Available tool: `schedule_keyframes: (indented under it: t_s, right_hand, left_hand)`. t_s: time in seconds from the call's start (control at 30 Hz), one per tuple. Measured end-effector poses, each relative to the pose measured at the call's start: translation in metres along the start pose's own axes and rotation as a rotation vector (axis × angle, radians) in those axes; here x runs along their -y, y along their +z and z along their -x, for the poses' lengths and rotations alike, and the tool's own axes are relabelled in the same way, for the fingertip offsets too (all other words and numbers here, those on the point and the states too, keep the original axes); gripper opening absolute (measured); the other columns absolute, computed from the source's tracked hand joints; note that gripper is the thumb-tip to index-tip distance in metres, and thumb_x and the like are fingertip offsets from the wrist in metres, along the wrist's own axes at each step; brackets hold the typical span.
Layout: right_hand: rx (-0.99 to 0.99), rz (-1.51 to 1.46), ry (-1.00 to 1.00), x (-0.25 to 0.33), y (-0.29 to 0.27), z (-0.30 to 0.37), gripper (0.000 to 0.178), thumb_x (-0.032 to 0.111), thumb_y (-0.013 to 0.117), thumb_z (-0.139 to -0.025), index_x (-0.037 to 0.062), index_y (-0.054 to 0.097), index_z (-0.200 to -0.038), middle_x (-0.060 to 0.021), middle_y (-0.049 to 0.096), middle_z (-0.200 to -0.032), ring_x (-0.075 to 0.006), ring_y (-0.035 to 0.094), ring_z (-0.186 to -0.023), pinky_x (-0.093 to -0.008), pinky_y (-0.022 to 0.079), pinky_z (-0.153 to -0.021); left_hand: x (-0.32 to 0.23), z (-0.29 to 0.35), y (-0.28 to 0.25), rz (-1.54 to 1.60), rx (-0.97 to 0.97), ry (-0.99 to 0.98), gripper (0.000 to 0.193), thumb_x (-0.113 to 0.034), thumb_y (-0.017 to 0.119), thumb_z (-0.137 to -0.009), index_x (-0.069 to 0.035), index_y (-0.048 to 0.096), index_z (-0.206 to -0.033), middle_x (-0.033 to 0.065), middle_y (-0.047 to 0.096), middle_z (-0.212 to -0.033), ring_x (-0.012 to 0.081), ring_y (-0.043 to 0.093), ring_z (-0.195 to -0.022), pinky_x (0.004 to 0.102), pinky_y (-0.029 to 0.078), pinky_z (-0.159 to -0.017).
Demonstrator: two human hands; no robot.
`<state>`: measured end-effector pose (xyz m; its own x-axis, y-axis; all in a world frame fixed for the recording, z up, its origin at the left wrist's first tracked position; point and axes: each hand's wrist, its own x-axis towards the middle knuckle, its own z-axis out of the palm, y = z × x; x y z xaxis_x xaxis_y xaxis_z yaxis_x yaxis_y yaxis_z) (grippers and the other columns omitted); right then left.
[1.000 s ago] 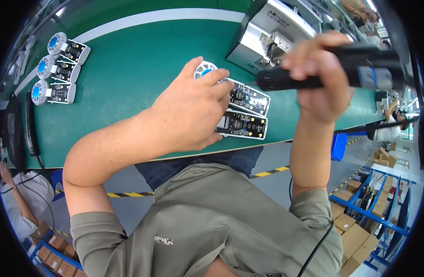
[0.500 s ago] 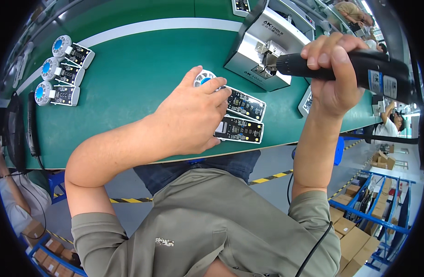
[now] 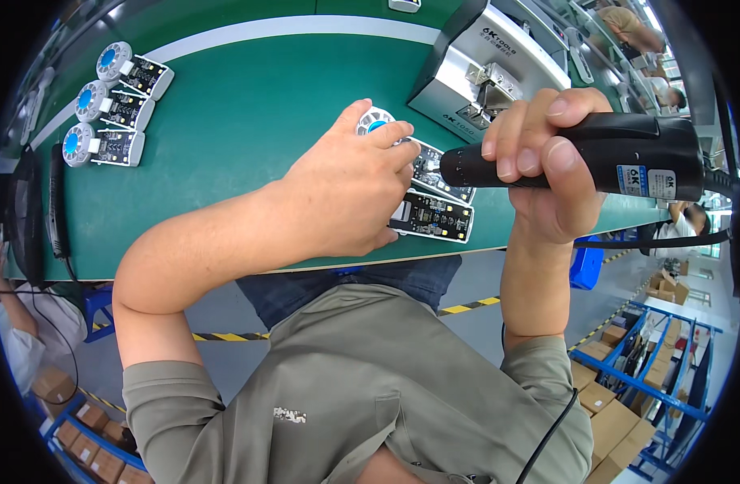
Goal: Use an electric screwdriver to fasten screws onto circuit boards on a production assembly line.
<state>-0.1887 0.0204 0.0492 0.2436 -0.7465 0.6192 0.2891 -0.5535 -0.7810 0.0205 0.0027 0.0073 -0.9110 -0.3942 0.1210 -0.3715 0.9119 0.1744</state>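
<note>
My left hand [image 3: 355,181] is closed over the near end of a small unit with a white slotted ring [image 3: 371,119], blue at its centre, and a black circuit board. Its fingertips rest on the unit, hiding where ring and board join. Alongside, nearer me, lies a second board unit [image 3: 441,218] in a white housing, its left end under the same hand. My right hand [image 3: 551,161] grips a thick black electric screwdriver [image 3: 652,149], held nearly level and pointing left. The driver's tip meets the upper board; a screw there is too small to make out.
Behind the driver stands a silver screw feeder [image 3: 444,101]. Three similar ring-and-board units [image 3: 121,148] sit at the left of the green table [image 3: 233,121]. A black corded tool [image 3: 58,202] lies by the left edge. Blue racks with cartons [image 3: 620,427] stand lower right; other people work nearby.
The screwdriver has moved left and down from the screw feeder to the upper board. My left hand stays on the units; the whole view has shifted slightly.
</note>
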Motion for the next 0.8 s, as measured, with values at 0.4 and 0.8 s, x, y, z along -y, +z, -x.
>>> schedule_keyframes:
  t_s: [0.4, 0.8]
  right_hand:
    - [0.025, 0.020, 0.029, -0.006, 0.010, 0.006, 0.023, 0.008, 0.056, -0.085, 0.0065, 0.051, -0.107, -0.0033, 0.054, -0.069, -0.0136, 0.054, -0.057, -0.0289, 0.049, -0.062]
    - [0.133, 0.019, 0.002, -0.004, 0.004, 0.006, 0.023, 0.010, 0.056, -0.087, 0.0066, 0.052, -0.109, -0.0029, 0.054, -0.073, -0.0140, 0.053, -0.058, -0.0304, 0.048, -0.064]
  left_hand:
    - [-0.001, 0.003, -0.003, 0.059, 0.025, -0.019, 0.052, -0.036, 0.075, -0.072, 0.000, 0.065, -0.107, 0.0115, 0.054, -0.125, 0.0282, 0.044, -0.127, 0.0547, 0.028, -0.109]
    - [0.000, 0.001, -0.002, 0.050, 0.030, -0.016, 0.048, -0.036, 0.075, -0.072, -0.001, 0.067, -0.104, 0.0113, 0.056, -0.126, 0.0277, 0.044, -0.128, 0.0549, 0.029, -0.108]
